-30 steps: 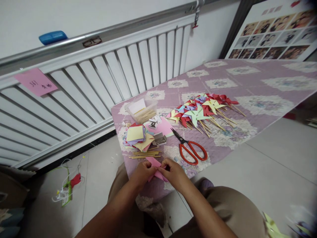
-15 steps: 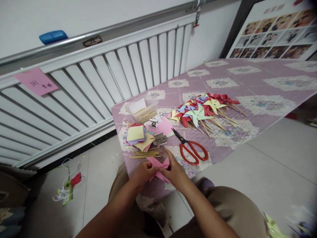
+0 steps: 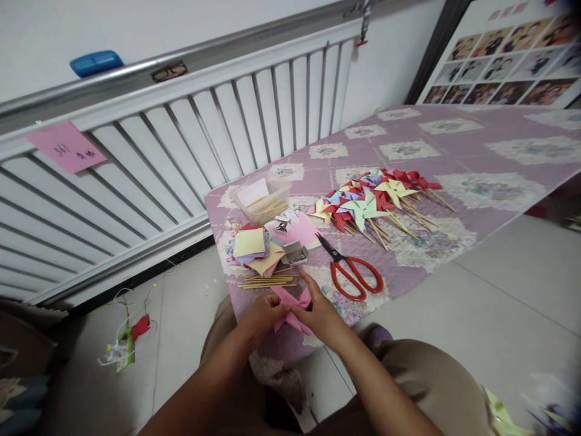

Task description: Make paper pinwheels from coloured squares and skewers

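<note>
A pink paper pinwheel (image 3: 295,298) with folded blades is held between both hands over the table's near edge. My left hand (image 3: 267,315) pinches it near the centre from the left. From the right, my right hand (image 3: 320,312) presses its thumb at the centre, the index finger stretched up past a blade. Just beyond lie several thin wooden sticks (image 3: 267,282). Behind them is a stack of coloured paper squares (image 3: 250,243), with a small grey box (image 3: 295,253) beside it. Scissors (image 3: 351,266) with red handles lie to the right of my right hand.
Finished pinwheels (image 3: 367,206) on sticks lie in a pile farther back on the patterned tablecloth (image 3: 408,151). A clear plastic box (image 3: 263,203) of sticks stands at the back left. A white radiator (image 3: 181,145) runs along the wall. A power strip (image 3: 124,351) with cables lies on the floor.
The view has shifted very slightly. Both hands keep their hold on the pink pinwheel, with almost no movement of the fingers.
</note>
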`<state>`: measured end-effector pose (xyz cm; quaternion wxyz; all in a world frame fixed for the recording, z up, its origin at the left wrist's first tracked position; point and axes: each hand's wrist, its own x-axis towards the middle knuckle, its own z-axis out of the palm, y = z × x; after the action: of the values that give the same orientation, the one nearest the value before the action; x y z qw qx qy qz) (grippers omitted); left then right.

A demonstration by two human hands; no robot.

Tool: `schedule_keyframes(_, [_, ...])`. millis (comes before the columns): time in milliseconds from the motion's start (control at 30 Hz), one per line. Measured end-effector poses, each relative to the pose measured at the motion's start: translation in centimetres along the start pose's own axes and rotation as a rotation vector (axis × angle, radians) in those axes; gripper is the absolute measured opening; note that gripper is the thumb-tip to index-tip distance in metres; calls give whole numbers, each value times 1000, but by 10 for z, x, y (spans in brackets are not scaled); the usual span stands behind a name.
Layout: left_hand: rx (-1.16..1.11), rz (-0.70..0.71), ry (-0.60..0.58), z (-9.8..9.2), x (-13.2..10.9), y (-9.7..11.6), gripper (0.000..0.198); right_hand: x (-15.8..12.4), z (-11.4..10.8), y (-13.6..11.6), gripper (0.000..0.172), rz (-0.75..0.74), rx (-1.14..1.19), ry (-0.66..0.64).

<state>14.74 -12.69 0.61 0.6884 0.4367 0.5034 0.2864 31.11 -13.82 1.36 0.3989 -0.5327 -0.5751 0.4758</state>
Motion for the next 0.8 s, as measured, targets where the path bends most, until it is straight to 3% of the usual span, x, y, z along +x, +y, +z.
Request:
schedule_keyframes(433, [-91,16,-63,-5,6,-8,25,1,0,-2,76,4,-9,31])
schedule_keyframes(800, [86,-38,32,-4,3,-4,21,1,-1,1,75,10,53,-23])
